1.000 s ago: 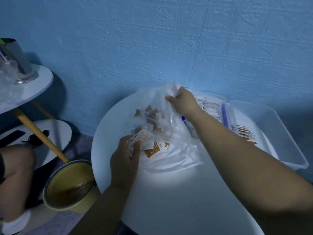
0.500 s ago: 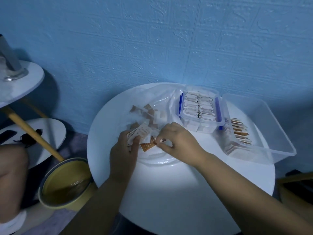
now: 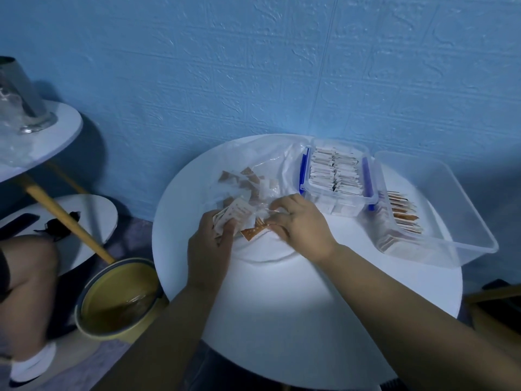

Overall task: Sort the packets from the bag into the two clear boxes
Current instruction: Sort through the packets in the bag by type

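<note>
Table front (image 3: pixel 296 320) bare; bag (image 3: pixel 253 176) and boxes (image 3: pixel 335 176) crowd its back.

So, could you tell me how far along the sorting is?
Partway. Done: the small blue-clipped clear box is packed with white packets, and the larger clear box holds an orange-edged row. In hand: the left hand grips a bunch of packets; the right hand pinches an orange-printed packet. Left: more packets in the clear plastic bag.

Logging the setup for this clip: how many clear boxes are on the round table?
2. The blue-latched box sits at the back of the table, right of the bag. The larger box stands beside it at the right edge. None appears hidden.
</note>
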Demonstrator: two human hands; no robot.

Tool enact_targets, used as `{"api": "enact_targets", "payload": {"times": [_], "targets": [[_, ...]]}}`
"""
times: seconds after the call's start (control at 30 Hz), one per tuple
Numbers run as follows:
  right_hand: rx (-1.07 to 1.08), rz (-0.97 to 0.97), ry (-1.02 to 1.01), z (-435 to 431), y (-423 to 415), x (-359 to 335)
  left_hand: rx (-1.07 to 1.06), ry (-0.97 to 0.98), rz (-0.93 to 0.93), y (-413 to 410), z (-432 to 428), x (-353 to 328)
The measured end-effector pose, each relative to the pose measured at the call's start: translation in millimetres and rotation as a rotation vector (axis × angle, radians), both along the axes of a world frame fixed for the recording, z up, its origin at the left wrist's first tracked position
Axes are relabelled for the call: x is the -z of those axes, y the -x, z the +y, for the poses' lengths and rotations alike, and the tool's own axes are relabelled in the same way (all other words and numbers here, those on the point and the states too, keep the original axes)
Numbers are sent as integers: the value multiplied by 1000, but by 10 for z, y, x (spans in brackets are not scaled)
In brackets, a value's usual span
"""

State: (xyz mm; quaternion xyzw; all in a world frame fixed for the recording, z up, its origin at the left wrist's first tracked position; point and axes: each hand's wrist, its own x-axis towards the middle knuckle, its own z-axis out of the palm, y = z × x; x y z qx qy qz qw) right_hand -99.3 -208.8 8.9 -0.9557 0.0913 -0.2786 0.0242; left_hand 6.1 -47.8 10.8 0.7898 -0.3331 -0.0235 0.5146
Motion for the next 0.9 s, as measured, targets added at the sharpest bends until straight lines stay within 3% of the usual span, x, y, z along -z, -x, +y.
{"api": "enact_targets", "payload": {"times": [0.1,0.2,0.3,0.47,0.53,0.73,0.9], "targets": [[-5,-55,-71,67,82,-81,-27,38,52,7,2,-24],[83,-81,-473,228,309,-236,-45,94,108,99,-7,-81],[99,-88,-794,304,615,-316,112,168,279,294,-88,-119],[167,-41,-826,326,1014,-211,325,-1,582,665,-301,-37],[206,-67,-822,339,1130,-162,378,-26,625,812,-345,-38],[329,-278,-906,403,1343,-103,564,-90,367,1031,-331,-2],[267,-434,-1196,501,1275,-99,593,-80,205,1144,-332,52]]}}
